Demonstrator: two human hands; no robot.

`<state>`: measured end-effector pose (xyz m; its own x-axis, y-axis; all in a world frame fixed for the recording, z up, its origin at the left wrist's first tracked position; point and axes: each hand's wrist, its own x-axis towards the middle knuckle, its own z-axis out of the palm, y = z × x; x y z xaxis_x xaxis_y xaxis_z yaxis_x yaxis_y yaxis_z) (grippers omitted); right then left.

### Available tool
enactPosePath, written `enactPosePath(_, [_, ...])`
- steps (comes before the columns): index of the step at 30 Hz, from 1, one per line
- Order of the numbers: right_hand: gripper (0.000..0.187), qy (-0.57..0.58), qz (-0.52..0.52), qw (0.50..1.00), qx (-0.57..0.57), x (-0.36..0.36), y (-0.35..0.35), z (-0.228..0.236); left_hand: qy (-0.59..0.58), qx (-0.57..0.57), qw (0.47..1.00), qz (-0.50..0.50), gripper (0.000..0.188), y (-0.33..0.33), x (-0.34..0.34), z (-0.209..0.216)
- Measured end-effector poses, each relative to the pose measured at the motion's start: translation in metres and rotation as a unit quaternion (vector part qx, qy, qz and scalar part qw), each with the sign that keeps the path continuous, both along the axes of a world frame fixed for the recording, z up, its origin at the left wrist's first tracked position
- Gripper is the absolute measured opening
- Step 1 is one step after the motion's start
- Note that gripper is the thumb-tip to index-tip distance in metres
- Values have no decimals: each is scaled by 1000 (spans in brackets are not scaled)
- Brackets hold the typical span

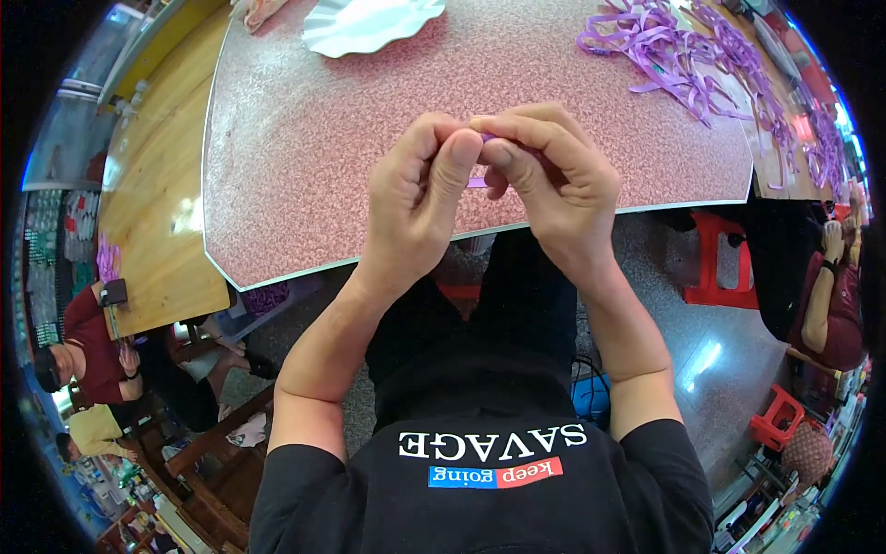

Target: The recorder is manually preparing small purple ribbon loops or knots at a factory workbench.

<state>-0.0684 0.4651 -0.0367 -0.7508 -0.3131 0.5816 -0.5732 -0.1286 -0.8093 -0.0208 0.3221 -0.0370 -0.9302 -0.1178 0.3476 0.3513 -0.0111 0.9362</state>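
Both hands meet over the near part of the speckled pink table top [305,185], fingertips touching. My left hand [415,189] is closed in a pinch, thumb against the index finger. My right hand [563,180] pinches from the other side. Between them runs a purple ribbon [476,183]; a short flat stretch shows below the fingertips and a bit of purple shows at the pinch. The rest of it is hidden by the fingers. A loose heap of purple ribbons [655,46] lies at the far right of the table.
At the far edge sits a white dish with a wavy rim [369,23]. A wooden table [166,203] adjoins on the left. Red plastic stools [720,263] stand on the floor at right. Other people [97,346] sit at both sides.
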Motion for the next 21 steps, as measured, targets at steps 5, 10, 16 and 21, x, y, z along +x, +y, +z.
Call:
enactPosePath(5, [21,-163,102,981,-12,3,17,7,120,-176,977,23,14,-12,0,0])
enactPosePath(10, [21,-104,81,990,46,6,22,11,135,-201,970,16,12,-12,0,-2])
enactPosePath(16, [18,-118,66,990,34,9,20,13,147,-173,974,-19,16,-13,2,-2])
enactPosePath(21, [19,-64,47,996,49,10,23,10,98,-150,984,-12,18,-11,5,-6])
